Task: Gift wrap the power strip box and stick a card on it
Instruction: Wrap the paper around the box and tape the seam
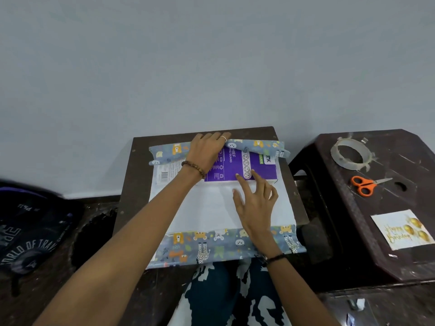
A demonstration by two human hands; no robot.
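**Folding the far edge of the paper over the box**

Looking down, we see our left hand (207,150) laid over the far rolled edge of the animal-print wrapping paper (211,208), fingers curled down over it and holding it against the purple-and-white cardboard power strip box (240,164). The box lies flat on the paper's white inner side, under and just beyond both hands. Our right hand (255,205) rests open, fingers straight and spread, its fingertips (237,176) touching the near edge of the box. The paper's printed near edge curls up under our right wrist. All of it sits on a small dark brown wooden table (131,184).

Well off to the right of our right hand stands a dark plastic stool (388,231). On it lie a clear tape roll (350,152), orange-handled scissors (367,184) and a white card with gold "Happy Birthday" lettering (400,229), all apart from one another.
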